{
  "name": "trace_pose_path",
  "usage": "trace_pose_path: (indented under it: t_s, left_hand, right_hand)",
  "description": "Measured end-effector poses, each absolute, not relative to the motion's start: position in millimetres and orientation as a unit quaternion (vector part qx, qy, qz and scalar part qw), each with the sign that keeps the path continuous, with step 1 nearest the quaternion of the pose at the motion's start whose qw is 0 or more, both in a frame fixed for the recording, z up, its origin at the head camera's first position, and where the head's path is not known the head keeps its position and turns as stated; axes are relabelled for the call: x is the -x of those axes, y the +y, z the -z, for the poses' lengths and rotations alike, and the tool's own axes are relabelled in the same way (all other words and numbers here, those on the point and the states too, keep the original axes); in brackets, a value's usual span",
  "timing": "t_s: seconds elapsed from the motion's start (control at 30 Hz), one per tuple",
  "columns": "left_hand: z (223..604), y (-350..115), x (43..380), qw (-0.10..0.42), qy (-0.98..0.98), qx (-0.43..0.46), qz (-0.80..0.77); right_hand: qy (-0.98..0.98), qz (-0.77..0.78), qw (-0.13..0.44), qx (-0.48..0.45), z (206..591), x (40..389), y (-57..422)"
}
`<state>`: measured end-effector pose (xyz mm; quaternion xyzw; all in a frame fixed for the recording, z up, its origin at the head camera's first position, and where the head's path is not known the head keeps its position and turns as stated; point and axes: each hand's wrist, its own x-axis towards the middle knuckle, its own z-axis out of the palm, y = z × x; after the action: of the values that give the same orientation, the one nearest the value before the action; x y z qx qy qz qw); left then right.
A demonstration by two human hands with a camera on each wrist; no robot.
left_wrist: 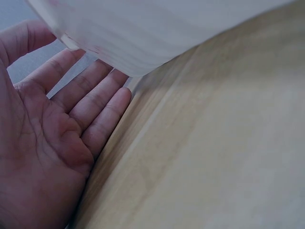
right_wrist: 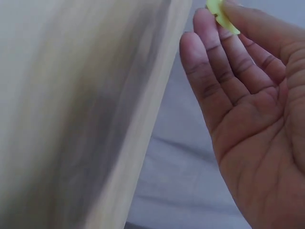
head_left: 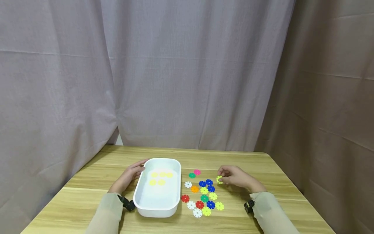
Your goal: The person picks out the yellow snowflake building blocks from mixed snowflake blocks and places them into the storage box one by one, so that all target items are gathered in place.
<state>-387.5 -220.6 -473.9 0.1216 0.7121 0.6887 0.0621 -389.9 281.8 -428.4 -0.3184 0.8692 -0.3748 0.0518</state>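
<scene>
My right hand (head_left: pixel 235 177) pinches a yellow-green notched plastic disc (head_left: pixel 219 179) between thumb and fingers, above the table to the right of the loose discs. In the right wrist view the same disc (right_wrist: pixel 222 16) shows at the thumb tip, partly cut off by the frame. My left hand (head_left: pixel 130 175) rests against the left side of a white tray (head_left: pixel 156 213), fingers nearly straight. The left wrist view has its fingertips at the tray's wall (left_wrist: pixel 157 33). Several yellow discs (head_left: pixel 161 182) lie flat inside the tray.
Between the tray and my right hand, notched discs are scattered on the wooden table (head_left: pixel 233 214): blue (head_left: pixel 211 204), red (head_left: pixel 185 198), white (head_left: pixel 197 213), green (head_left: pixel 204 198), orange (head_left: pixel 194 189), pink (head_left: pixel 197 172) and yellow-green (head_left: pixel 219 206). A grey curtain (head_left: pixel 187 97) hangs behind the table.
</scene>
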Motion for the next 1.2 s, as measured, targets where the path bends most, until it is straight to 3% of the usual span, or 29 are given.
trace_pose_path:
  t_s: [1.2]
  left_hand:
    - [473,-221,387,0.058,0.711,-0.138,-0.687]
  right_hand:
    - [0.831,0.394,0.059,0.388,400,396,173]
